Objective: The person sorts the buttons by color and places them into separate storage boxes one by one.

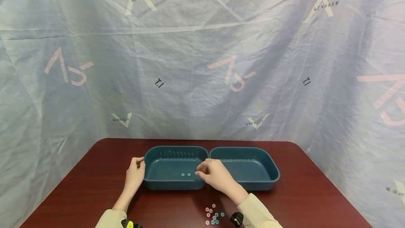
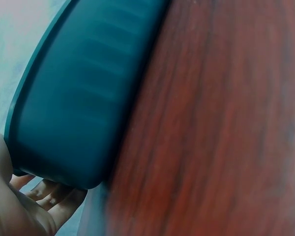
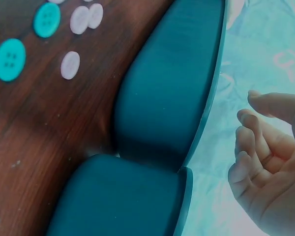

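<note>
My left hand point(image 1: 134, 174) holds the left end of a dark teal plastic tray point(image 1: 167, 184). In the left wrist view its fingers point(image 2: 64, 209) lie against the outside of the tray's end wall point(image 2: 73, 98). Two small light-blue buttons, one of them a button point(image 1: 188, 174), lie on this tray's floor. Above the tray's right end hovers my right hand point(image 1: 218, 176), fingers loosely bent. The right wrist view shows its thumb point(image 3: 275, 104) apart from the forefinger, with nothing visible between them.
A matching teal tray point(image 1: 245, 171) stands against the first on the right. Several pink buttons point(image 1: 208, 215) and blue buttons point(image 1: 216, 214) lie loose on the dark red wooden table point(image 1: 171, 207), in front of the trays. A printed grey sheet point(image 1: 190, 45) hangs behind.
</note>
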Action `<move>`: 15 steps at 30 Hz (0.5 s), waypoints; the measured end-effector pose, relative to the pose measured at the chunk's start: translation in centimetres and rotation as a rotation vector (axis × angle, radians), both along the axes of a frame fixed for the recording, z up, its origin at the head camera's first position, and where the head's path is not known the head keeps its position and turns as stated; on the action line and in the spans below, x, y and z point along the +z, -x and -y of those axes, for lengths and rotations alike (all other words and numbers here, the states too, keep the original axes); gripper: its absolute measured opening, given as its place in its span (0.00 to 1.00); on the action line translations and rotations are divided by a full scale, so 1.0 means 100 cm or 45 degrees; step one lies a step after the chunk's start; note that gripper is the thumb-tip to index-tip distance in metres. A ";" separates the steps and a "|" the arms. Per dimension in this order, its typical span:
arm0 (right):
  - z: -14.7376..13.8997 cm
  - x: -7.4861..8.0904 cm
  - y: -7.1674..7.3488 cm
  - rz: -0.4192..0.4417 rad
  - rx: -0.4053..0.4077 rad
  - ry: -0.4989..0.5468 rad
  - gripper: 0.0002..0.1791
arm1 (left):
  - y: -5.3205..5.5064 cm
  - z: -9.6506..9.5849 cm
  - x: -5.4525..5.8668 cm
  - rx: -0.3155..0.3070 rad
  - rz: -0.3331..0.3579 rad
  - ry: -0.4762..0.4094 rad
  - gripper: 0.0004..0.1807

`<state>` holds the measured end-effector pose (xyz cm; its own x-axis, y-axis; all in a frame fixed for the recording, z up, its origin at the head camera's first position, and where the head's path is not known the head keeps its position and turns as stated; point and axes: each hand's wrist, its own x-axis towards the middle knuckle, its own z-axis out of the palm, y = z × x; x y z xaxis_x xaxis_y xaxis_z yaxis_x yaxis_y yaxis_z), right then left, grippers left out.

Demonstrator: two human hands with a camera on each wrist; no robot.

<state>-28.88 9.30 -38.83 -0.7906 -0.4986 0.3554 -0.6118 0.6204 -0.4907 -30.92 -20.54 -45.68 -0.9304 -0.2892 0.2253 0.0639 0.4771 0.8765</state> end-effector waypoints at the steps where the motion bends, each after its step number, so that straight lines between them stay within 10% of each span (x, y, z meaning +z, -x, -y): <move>1: -0.001 0.000 -0.001 -0.003 0.003 0.000 0.08 | 0.000 0.000 0.000 0.002 0.000 -0.001 0.18; 15: -0.017 -0.006 -0.016 0.010 0.021 -0.011 0.07 | -0.003 -0.001 0.002 -0.019 0.024 0.008 0.20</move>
